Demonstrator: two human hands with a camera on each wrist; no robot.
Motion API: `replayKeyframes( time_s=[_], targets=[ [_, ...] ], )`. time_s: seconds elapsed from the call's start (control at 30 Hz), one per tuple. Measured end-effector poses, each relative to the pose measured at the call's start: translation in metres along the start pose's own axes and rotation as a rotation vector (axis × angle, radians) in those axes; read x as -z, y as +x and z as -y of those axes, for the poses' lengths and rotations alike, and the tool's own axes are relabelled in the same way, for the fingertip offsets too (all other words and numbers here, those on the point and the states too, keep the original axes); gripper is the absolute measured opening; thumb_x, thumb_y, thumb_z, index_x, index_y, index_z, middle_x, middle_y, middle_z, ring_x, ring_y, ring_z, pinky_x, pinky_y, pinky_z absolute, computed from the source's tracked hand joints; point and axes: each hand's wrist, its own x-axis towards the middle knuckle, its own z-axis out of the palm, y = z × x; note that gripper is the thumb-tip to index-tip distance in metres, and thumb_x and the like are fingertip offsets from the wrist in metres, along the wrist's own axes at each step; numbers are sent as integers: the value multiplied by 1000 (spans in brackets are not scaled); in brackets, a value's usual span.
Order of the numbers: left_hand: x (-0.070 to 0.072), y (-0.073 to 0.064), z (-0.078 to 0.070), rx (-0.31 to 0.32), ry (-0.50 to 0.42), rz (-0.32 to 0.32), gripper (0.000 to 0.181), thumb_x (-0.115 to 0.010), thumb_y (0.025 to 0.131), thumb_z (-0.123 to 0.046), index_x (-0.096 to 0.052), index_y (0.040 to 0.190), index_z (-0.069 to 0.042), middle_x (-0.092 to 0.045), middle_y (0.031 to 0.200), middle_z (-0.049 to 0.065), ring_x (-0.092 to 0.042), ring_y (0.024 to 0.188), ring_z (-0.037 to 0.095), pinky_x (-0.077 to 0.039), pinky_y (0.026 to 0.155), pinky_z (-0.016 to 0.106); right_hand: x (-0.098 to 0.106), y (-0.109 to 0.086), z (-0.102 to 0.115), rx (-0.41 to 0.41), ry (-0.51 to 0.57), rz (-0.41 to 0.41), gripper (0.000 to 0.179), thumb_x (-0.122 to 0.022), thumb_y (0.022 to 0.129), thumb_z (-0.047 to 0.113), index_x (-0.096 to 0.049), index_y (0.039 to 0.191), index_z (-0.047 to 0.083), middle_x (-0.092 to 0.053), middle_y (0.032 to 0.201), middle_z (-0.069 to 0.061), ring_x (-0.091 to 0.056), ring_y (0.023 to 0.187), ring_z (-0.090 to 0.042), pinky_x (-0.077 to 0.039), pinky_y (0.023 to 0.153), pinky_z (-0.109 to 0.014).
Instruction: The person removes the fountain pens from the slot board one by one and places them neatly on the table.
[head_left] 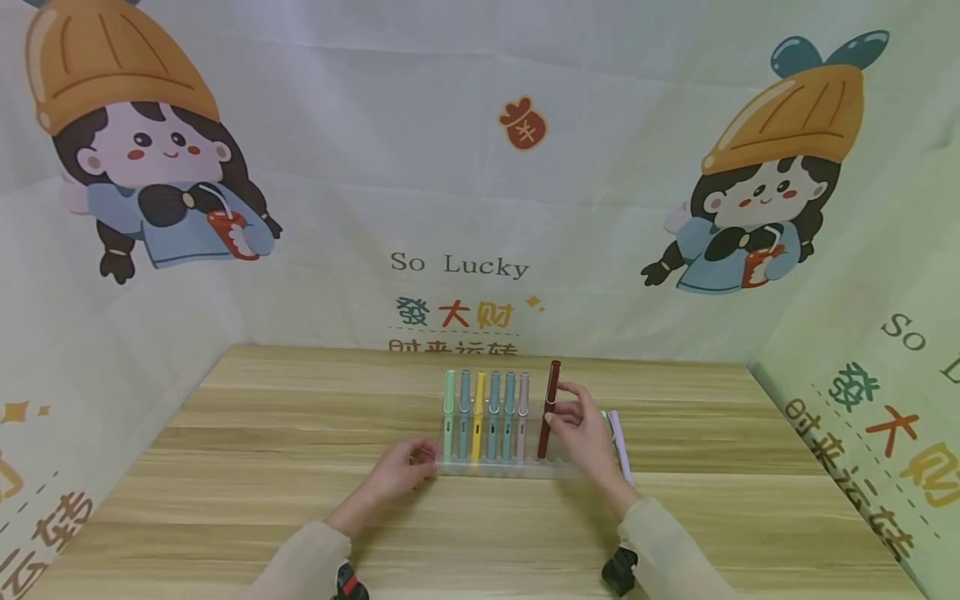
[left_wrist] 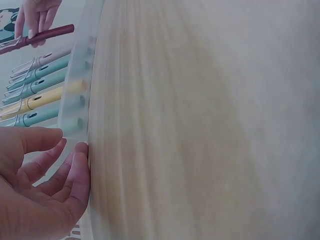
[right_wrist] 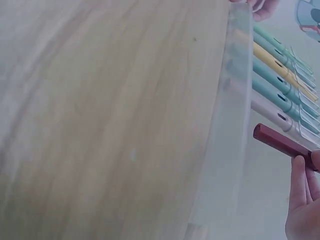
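Note:
A clear plastic pen stand [head_left: 480, 471] sits on the table with several capped pens upright in a row: green, blue-teal, a yellow pen [head_left: 477, 417] and a pale mauve pen [head_left: 522, 417] at the row's right end. My right hand [head_left: 583, 429] pinches a dark red pen [head_left: 551, 408] between thumb and fingers, slightly tilted, over the stand to the right of the mauve one. In the right wrist view the red pen's lower end [right_wrist: 265, 134] is clear of the stand's front strip. My left hand [head_left: 405, 467] holds the stand's left end, fingertips at its front edge [left_wrist: 82, 147].
Past my right hand, a lilac pen [head_left: 621, 446] and a green one lie partly hidden behind that hand. The wooden table [head_left: 300, 417] extends around the stand, and a printed cloth [head_left: 337, 208] hangs behind and along the sides.

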Motion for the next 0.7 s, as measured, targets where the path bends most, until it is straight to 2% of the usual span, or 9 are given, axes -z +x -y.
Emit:
replayKeyframes(
  time_s=[0.2, 0.43, 0.7],
  targets=[
    [0, 0, 2, -10, -4, 4, 13, -54, 81, 5, -55, 94, 6, -54, 78, 8, -50, 65, 18, -46, 52, 31, 9, -1, 1, -41, 7, -6, 47, -61, 79, -1, -44, 122, 7, -61, 92, -15, -58, 85, -25, -48, 72, -29],
    [-1, 0, 3, -10, -10, 2, 13, -54, 80, 6, -55, 93, 6, -54, 78, 8, -50, 64, 19, -46, 52, 32, 20, -3, -1, -33, 36, -19, 47, -59, 79, -6, -43, 122, 4, -58, 92, -19, -55, 85, -28, -48, 69, -27],
    [-1, 0, 3, -11, -9, 2, 12, -54, 81, 5, -55, 93, 5, -54, 78, 7, -50, 64, 18, -46, 52, 31, 36, -6, -3, -30, -2, -38, 46, -59, 80, -5, -43, 121, 5, -56, 91, -18, -54, 80, -24, -49, 64, -26]
  ],
)
